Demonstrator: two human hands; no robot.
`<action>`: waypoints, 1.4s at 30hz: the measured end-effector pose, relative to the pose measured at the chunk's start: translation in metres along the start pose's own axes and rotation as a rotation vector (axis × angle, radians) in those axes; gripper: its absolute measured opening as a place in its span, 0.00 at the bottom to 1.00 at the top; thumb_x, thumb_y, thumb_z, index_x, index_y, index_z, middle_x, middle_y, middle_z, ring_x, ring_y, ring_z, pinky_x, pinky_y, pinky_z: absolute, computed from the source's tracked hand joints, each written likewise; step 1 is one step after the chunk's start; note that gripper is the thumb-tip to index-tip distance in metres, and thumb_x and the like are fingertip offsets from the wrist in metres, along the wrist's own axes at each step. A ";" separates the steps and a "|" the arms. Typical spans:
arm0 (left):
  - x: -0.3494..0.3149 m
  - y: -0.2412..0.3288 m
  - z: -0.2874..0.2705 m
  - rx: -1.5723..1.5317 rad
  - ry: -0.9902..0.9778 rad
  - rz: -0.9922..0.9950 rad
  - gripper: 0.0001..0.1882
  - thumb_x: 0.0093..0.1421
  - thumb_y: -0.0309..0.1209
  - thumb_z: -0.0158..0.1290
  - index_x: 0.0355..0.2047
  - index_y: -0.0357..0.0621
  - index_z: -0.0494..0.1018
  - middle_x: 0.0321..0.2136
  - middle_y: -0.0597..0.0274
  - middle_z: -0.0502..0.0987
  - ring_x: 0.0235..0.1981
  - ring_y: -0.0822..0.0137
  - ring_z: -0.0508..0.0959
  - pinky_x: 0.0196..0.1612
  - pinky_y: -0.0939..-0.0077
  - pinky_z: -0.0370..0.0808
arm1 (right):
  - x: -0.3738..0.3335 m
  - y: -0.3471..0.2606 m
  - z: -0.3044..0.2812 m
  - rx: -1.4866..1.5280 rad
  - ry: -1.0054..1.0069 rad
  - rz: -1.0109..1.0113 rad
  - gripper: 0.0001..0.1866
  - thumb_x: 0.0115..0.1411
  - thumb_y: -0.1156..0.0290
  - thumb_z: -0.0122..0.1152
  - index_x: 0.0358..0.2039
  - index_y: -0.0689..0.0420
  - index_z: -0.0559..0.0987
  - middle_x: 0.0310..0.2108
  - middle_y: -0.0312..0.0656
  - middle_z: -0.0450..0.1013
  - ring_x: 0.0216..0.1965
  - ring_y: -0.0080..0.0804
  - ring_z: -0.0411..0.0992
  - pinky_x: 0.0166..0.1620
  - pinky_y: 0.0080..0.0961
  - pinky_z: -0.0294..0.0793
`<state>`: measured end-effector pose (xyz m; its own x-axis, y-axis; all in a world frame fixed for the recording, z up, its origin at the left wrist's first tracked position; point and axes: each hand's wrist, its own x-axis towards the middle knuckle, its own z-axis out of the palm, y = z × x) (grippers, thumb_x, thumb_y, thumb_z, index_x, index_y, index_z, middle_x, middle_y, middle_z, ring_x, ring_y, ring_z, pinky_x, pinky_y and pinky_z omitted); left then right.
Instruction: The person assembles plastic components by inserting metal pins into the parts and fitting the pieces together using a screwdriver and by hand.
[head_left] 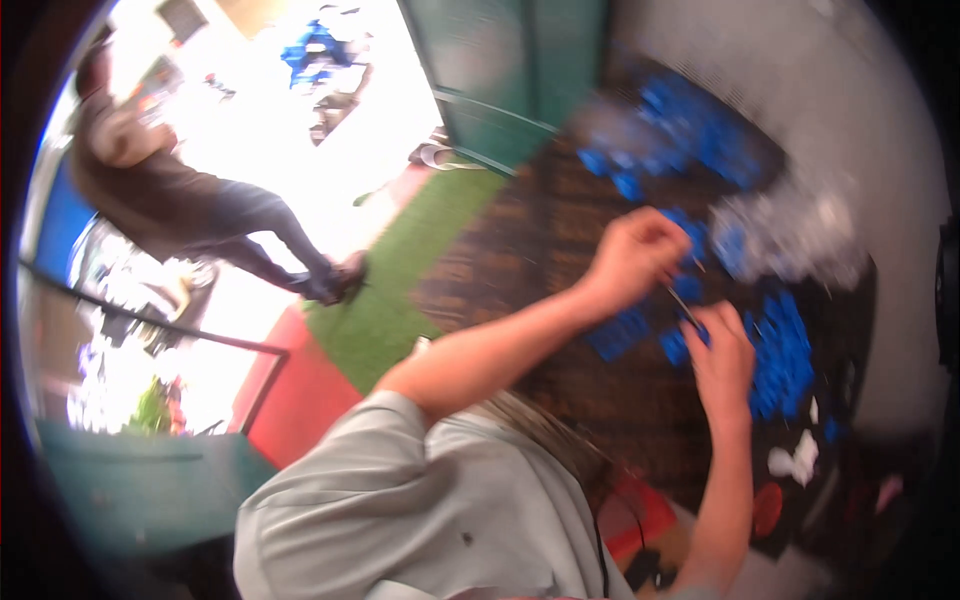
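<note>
My left hand (632, 258) is closed, its fingertips pinched together above the dark mat. What it holds, if anything, is too small and blurred to name. Just to the right and nearer to me, my right hand (724, 358) is closed on a thin dark rod (684, 306), which points up toward my left hand. Small blue pieces (674, 346) lie beside and beneath the two hands. A flat blue piece (620, 334) rests on the mat below my left wrist.
Blue pieces lie heaped (782, 358) right of my right hand and in a far pile (690, 130). A clear plastic bag (800, 232) sits between them. White scraps (796, 460) lie nearer. Left are a green door (500, 70), green turf (420, 255) and another person (190, 200) standing.
</note>
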<state>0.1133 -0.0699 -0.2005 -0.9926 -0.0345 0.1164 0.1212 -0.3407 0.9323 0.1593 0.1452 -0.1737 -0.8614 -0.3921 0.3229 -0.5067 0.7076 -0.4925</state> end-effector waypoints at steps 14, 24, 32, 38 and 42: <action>0.001 0.011 -0.007 0.046 -0.053 -0.062 0.08 0.72 0.31 0.61 0.45 0.39 0.81 0.33 0.62 0.83 0.32 0.73 0.83 0.37 0.75 0.83 | 0.008 0.000 -0.033 0.600 -0.058 0.464 0.15 0.73 0.74 0.63 0.58 0.57 0.84 0.38 0.28 0.77 0.28 0.11 0.65 0.29 0.14 0.63; -0.014 0.017 0.022 0.051 -0.323 -0.301 0.09 0.71 0.30 0.63 0.47 0.38 0.80 0.35 0.65 0.83 0.34 0.76 0.82 0.41 0.77 0.82 | -0.006 0.004 -0.038 0.896 0.237 0.436 0.08 0.72 0.72 0.67 0.50 0.56 0.83 0.37 0.29 0.81 0.24 0.06 0.63 0.23 0.11 0.56; -0.024 0.023 0.027 0.027 -0.436 -0.348 0.09 0.72 0.28 0.60 0.48 0.37 0.79 0.37 0.67 0.83 0.36 0.77 0.81 0.44 0.76 0.83 | -0.013 0.010 -0.033 0.861 0.229 0.371 0.11 0.72 0.71 0.70 0.52 0.57 0.84 0.40 0.28 0.79 0.33 0.08 0.67 0.30 0.12 0.62; -0.023 0.021 0.025 0.034 -0.450 -0.344 0.09 0.71 0.28 0.60 0.49 0.37 0.79 0.37 0.67 0.83 0.36 0.77 0.81 0.44 0.77 0.83 | -0.012 0.008 -0.032 0.838 0.183 0.358 0.10 0.72 0.71 0.69 0.52 0.57 0.84 0.42 0.29 0.81 0.33 0.08 0.68 0.31 0.12 0.63; -0.022 0.018 0.024 0.038 -0.458 -0.339 0.09 0.71 0.28 0.60 0.49 0.38 0.80 0.37 0.67 0.83 0.36 0.78 0.81 0.44 0.76 0.83 | -0.012 0.010 -0.031 0.802 0.179 0.304 0.10 0.72 0.72 0.69 0.52 0.57 0.84 0.42 0.28 0.81 0.35 0.09 0.69 0.33 0.11 0.65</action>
<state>0.1373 -0.0525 -0.1777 -0.8724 0.4848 -0.0624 -0.1945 -0.2273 0.9542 0.1657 0.1754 -0.1575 -0.9788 -0.1080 0.1739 -0.1859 0.1131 -0.9760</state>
